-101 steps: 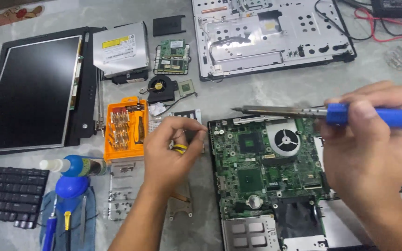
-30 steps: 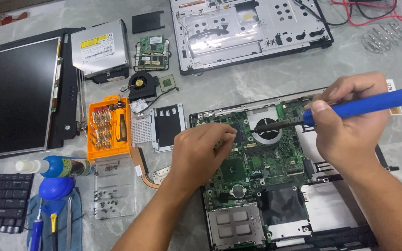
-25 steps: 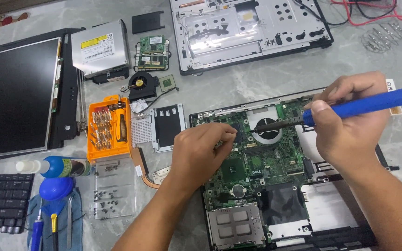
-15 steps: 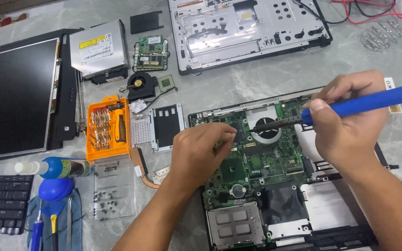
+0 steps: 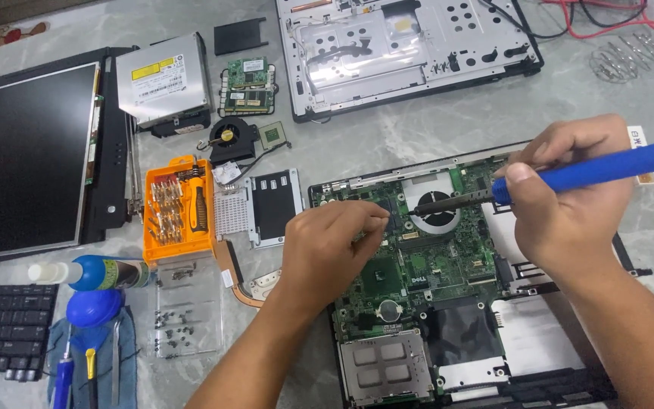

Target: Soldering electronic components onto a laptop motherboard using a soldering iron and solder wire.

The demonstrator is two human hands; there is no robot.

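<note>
Head view: my right hand (image 5: 569,204) pinches the blue soldering iron (image 5: 569,176) at three o'clock, tip over the green circuit board (image 5: 425,265); my left hand's (image 5: 327,246) fingertips press together on the board's nine o'clock edge.

A green motherboard (image 5: 418,280) lies flat in its open black case, near right. A blue-handled soldering iron (image 5: 569,173) slants above it, tip left.

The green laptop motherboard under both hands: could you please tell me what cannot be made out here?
- Head view: the left hand covers the green laptop motherboard where its fingertips press.
- Blue-handled soldering iron: handle end cut off by the right edge; the right hand hides part.
- Board components: too small.
</note>
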